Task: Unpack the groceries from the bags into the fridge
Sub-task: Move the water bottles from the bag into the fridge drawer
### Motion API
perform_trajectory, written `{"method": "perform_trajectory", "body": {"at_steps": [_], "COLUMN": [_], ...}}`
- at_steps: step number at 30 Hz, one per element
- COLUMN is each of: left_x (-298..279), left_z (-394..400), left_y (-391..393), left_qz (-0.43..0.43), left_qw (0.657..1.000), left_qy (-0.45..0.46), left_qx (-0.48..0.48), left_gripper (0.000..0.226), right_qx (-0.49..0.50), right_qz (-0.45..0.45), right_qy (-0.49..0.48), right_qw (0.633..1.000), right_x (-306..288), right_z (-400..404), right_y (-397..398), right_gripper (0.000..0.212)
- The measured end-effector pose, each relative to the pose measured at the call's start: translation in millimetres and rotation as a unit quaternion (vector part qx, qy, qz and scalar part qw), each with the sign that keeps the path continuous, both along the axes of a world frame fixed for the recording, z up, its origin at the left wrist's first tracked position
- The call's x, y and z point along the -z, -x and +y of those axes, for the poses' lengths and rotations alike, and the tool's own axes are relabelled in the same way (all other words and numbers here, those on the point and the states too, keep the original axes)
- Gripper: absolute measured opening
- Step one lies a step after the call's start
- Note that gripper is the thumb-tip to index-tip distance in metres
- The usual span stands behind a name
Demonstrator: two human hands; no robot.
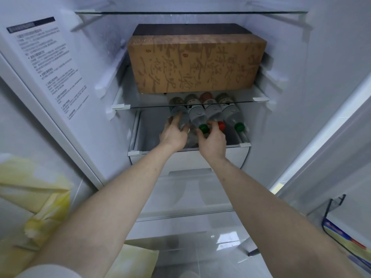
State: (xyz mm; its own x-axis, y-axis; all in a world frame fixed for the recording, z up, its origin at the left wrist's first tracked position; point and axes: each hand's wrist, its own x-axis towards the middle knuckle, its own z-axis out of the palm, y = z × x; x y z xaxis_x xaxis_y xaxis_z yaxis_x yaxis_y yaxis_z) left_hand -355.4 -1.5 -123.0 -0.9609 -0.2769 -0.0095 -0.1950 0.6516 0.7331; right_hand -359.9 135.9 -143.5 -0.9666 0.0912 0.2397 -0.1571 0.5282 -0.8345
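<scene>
Where hands (174, 133) reach, clear capped bottles (197, 115)

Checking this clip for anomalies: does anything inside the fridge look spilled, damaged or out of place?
Nothing stands out. Four bottles lie side by side, caps outward, on the lower shelf; the left hand holds the leftmost, the right hand touches a green-capped one. The brown box sits squarely on the glass shelf above. No spills visible.

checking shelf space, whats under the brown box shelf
Four bottles lie side by side under the glass shelf, caps toward the door. The left hand holds the leftmost, the right hand the next. Their far ends blur behind the glass.
</scene>
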Motion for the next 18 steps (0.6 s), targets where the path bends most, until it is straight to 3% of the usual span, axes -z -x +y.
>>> {"method": "perform_trajectory", "body": {"at_steps": [4, 18], "left_x": [-2, -7], "left_z": [-2, -3], "left_y": [-3, -27], "left_qz": [0.011, 0.012], "left_qw": [0.999, 0.999], "left_qy": [-0.047, -0.045], "left_qx": [-0.017, 0.017], "left_gripper": [0.069, 0.070], "right_qx": [-0.002, -0.031], "right_qz": [0.008, -0.019], "right_qy": [-0.002, -0.034], "right_qw": [1.000, 0.999], "right_x": [0, -6], "right_z": [-1, 5], "right_y": [-2, -19], "right_gripper": [0.035, 0.055]}}
